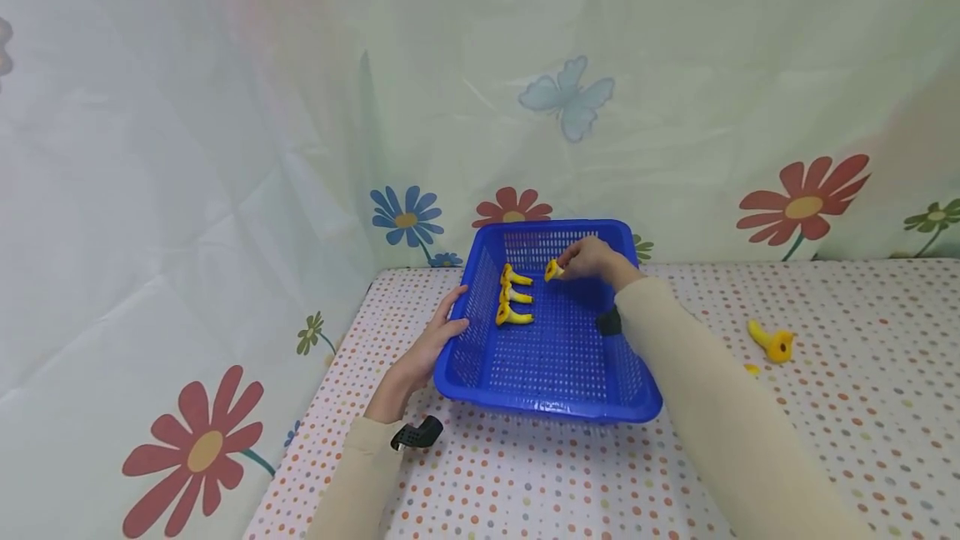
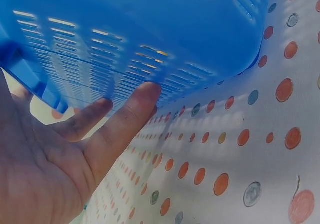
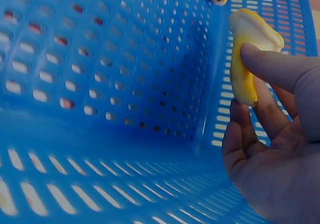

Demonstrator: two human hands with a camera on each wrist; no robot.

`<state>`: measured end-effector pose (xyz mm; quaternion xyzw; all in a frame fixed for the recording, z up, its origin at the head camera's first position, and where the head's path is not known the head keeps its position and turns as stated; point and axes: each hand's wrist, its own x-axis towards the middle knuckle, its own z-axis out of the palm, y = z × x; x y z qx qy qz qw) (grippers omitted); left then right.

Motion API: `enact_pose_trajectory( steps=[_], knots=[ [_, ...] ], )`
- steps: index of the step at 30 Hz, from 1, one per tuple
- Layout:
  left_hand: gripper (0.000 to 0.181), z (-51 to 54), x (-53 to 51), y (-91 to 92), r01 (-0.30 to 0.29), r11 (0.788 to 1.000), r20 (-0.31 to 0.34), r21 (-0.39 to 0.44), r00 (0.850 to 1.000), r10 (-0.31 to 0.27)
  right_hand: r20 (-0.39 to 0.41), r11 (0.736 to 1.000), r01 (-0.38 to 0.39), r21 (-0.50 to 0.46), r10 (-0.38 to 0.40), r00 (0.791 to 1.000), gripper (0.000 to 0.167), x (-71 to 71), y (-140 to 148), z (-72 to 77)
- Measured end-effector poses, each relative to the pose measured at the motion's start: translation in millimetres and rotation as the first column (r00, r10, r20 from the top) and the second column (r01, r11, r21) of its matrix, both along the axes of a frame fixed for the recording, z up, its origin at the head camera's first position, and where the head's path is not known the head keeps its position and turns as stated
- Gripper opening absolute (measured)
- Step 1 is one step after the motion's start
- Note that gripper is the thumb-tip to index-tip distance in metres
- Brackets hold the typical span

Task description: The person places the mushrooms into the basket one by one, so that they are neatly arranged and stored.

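Observation:
A blue plastic basket point(image 1: 547, 411) stands on the table, several of its sides slotted. Three yellow trumpet-shaped mushrooms point(image 1: 517, 318) lie in a column along its left side, stems pointing right. Inside the far part of the basket, my right hand point(image 1: 592, 260) pinches another yellow mushroom point(image 3: 241, 76) between thumb and fingers, off the basket floor; the wrist view shows its pale flared head and yellow stem. On the basket's left side, my left hand point(image 1: 429, 347) touches the outer wall with fairly straight, spread fingers point(image 2: 142, 96).
Right of the basket a further yellow mushroom point(image 1: 772, 342) lies on the dotted tablecloth point(image 1: 862, 407), beside a small yellow bit point(image 1: 752, 369). A flower-printed curtain point(image 1: 675, 107) hangs behind the table and along its left.

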<state>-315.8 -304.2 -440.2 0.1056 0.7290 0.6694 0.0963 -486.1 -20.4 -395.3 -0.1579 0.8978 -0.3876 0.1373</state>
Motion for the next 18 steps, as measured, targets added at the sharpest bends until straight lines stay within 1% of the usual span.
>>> enact_pose_trajectory(
  steps=[3, 6, 8, 10, 14, 16, 18],
  knots=[
    [0.061, 3.1, -1.5, 0.3, 0.022, 1.000, 0.008, 0.008, 1.000, -0.022, -0.004, 1.000, -0.005, 0.012, 0.005, 1.000, 0.030, -1.1, 0.5, 3.1],
    [0.062, 4.5, -2.8, 1.1, 0.026, 1.000, 0.004, 0.006, 1.000, -0.026, -0.004, 1.000, 0.010, 0.013, -0.010, 1.000, 0.030, -2.2, 0.5, 5.4],
    [0.062, 3.2, -3.6, 1.1, 0.017, 1.000, 0.001, 0.005, 1.000, -0.017, 0.018, 0.999, 0.032, -0.003, -0.032, 0.999, 0.030, -3.7, -1.4, 5.4],
    [0.061, 1.4, -2.9, 1.0, 0.005, 1.000, 0.002, -0.002, 1.000, -0.005, 0.055, 0.998, 0.053, -0.016, -0.052, 0.997, 0.030, -5.3, -4.1, 4.3],
    [0.059, -1.4, 0.2, 0.9, -0.004, 1.000, 0.006, -0.009, 1.000, 0.004, 0.122, 0.995, 0.095, 0.016, -0.096, 0.988, 0.029, -8.8, -9.0, 0.3],
    [0.059, -1.4, 1.2, 0.8, -0.008, 1.000, -0.004, -0.010, 1.000, 0.008, 0.121, 0.994, 0.105, 0.041, -0.109, 0.987, 0.029, -10.9, -9.9, -1.6],
    [0.059, -0.9, 1.0, 0.6, -0.013, 1.000, -0.016, -0.007, 1.000, 0.013, 0.115, 0.994, 0.101, 0.051, -0.106, 0.988, 0.028, -13.1, -10.5, -2.9]
  ],
)
